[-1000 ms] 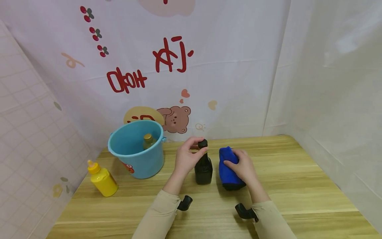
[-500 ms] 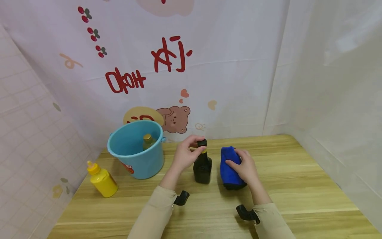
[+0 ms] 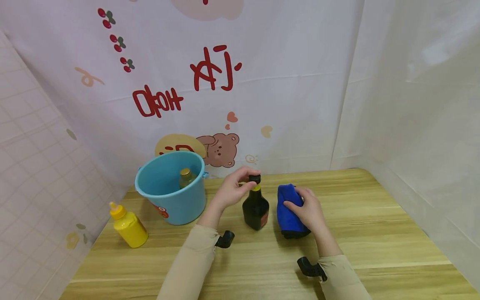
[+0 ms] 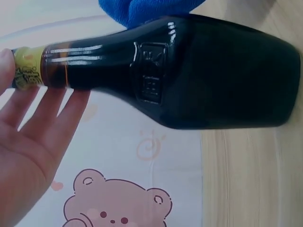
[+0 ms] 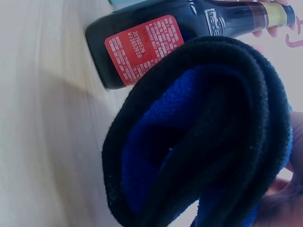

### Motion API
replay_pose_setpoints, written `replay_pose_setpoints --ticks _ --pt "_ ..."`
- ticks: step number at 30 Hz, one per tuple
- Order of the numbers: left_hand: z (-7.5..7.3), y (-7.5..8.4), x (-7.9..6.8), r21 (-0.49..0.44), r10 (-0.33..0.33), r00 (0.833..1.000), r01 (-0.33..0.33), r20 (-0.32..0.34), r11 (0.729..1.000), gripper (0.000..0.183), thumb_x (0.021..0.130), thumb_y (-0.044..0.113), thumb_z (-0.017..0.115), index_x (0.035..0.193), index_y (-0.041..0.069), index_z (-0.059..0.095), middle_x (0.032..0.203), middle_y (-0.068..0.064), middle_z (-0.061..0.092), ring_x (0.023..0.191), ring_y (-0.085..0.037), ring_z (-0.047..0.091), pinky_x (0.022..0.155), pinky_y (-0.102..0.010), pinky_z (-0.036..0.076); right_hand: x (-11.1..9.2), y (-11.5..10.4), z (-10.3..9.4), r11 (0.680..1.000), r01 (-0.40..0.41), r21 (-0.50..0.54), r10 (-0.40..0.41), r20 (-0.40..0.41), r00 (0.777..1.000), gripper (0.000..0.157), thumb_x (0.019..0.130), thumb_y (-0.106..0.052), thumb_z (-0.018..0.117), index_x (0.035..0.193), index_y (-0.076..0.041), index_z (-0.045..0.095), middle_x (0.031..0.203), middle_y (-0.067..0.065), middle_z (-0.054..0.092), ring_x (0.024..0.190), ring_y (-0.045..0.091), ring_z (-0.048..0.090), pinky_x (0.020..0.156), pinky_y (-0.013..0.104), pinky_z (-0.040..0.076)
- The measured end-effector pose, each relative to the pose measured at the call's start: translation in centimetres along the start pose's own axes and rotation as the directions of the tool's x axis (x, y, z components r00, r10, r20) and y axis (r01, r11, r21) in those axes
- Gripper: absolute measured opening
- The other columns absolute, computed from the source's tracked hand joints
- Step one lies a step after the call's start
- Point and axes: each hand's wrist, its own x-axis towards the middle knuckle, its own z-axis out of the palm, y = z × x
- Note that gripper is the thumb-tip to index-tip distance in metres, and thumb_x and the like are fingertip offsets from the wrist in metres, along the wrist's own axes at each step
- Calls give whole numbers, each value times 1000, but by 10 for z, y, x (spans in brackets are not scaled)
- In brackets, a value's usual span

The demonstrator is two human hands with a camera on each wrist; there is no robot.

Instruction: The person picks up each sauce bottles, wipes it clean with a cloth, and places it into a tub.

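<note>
In the head view my left hand (image 3: 233,188) holds a dark glass bottle (image 3: 256,209) by its black cap and neck, thumb on one side and fingers on the other. The bottle is near upright; whether its base touches the table I cannot tell. A red label (image 5: 144,49) on one face shows in the right wrist view. My right hand (image 3: 310,210) grips a blue cloth (image 3: 288,210) with a black border, folded into a loose roll, just right of the bottle. The left wrist view shows fingers (image 4: 52,109) behind the yellow-banded neck; the cloth hides part of the right hand's fingers.
A light blue bucket (image 3: 193,204) stands at the back left, with a gold-capped bottle (image 3: 185,177) inside. A yellow squeeze bottle (image 3: 130,229) is left of it. The wooden table (image 3: 375,241) meets a printed curtain (image 3: 300,108) behind and at the sides.
The dark bottle has turned in my left hand, and its red label now shows at the lower right. The left wrist has swung slightly left. The cloth has shifted a little to the right.
</note>
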Motion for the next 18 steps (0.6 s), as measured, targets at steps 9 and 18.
replay_pose_setpoints --ticks 9,18 --pt "4 -1 -1 -31 -33 999 33 -4 999 33 100 11 61 133 11 59 128 -8 59 107 -26 61 81 -36 55 1 1 -1 1000 -12 -4 12 4 1000 51 88 -19 77 131 2 58 131 25 52 117 43 54 94 59 47" --pt "30 7 -7 85 -40 920 79 -390 993 38 87 21 79 122 14 67 103 -7 70 92 -24 69 72 -33 57 2 2 -2 1000 -12 -1 12 2 1000 52 88 -19 77 131 2 58 132 26 51 119 44 53 95 60 46"
